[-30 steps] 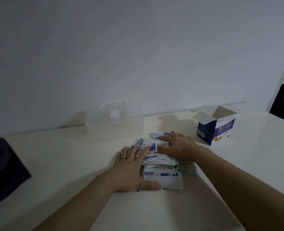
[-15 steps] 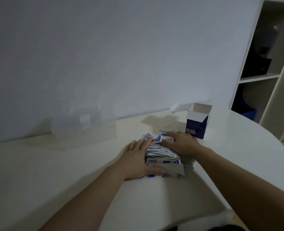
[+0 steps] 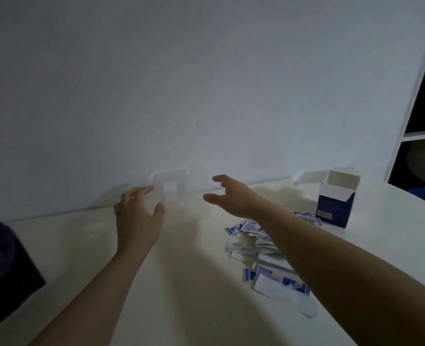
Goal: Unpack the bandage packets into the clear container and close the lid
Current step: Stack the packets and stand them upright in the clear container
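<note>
Pale wall backs the tabletop (image 3: 81,236). Against its far edge stands the clear container (image 3: 170,193), long side running along the wall and lid apparently still down. The left hand (image 3: 137,216) and right hand (image 3: 229,196) flank its two ends, about equally near, fingers spread wide and holding nothing. The bandage packets (image 3: 261,255) lie heaped under the right forearm, nearer the person.

Open counter (image 3: 194,283) runs forward between the two forearms to the clear container (image 3: 170,186) (faint and hard to make out), which stands close to the wall (image 3: 206,96). The left hand (image 3: 137,221) and right hand (image 3: 231,196) hover spread at either side of it. On the right, a heap of bandage packets (image 3: 264,255) and an open box (image 3: 337,203) stand in the way; a dark object (image 3: 1,265) blocks the left edge.
</note>
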The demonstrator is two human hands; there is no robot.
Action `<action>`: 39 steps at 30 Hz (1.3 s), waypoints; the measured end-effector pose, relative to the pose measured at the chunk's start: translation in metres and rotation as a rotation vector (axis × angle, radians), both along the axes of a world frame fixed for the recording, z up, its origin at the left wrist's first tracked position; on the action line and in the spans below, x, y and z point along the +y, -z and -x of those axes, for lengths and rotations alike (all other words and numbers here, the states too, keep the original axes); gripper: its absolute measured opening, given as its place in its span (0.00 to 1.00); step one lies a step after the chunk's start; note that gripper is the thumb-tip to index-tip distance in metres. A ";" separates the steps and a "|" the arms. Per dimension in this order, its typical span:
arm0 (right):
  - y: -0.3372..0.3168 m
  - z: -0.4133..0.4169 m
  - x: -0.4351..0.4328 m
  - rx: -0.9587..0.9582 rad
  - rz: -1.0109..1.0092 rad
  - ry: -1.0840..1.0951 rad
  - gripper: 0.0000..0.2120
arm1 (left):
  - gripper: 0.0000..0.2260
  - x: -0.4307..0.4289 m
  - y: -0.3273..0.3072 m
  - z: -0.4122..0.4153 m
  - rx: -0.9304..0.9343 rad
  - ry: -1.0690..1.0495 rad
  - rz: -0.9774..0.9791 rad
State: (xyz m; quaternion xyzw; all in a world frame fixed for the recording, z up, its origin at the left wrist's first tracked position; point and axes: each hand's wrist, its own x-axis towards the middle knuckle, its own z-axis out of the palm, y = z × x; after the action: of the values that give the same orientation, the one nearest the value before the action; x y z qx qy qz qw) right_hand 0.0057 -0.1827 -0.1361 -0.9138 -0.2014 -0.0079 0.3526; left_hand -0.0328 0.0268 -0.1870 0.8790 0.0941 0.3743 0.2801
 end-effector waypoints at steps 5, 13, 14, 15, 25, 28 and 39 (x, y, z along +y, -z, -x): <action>0.012 -0.021 0.036 0.110 -0.180 -0.005 0.40 | 0.33 0.036 0.006 -0.009 0.221 0.087 0.412; 0.014 -0.005 0.043 0.049 -0.049 -0.080 0.35 | 0.33 0.051 -0.007 0.021 0.295 0.105 0.518; 0.014 0.006 0.042 0.017 -0.016 -0.091 0.34 | 0.32 0.049 -0.007 0.034 0.301 0.079 0.496; 0.012 0.016 0.040 -0.017 0.026 -0.100 0.34 | 0.31 0.046 -0.008 0.044 0.295 0.067 0.475; 0.014 0.070 0.057 -0.665 0.468 -0.234 0.39 | 0.34 0.027 0.002 0.105 0.303 0.140 0.327; 0.018 0.067 0.068 -0.826 0.611 -0.234 0.29 | 0.33 0.022 0.004 0.108 0.279 0.136 0.322; 0.003 0.059 0.079 -1.115 0.753 -0.365 0.13 | 0.36 0.023 0.015 0.101 0.214 0.133 0.336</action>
State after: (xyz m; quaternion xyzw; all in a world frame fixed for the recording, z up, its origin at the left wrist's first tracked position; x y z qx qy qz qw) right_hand -0.0529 -0.1034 -0.1389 -0.7850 -0.4918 -0.3463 -0.1484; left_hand -0.1339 0.0499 -0.2024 0.8590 0.1263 0.2383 0.4353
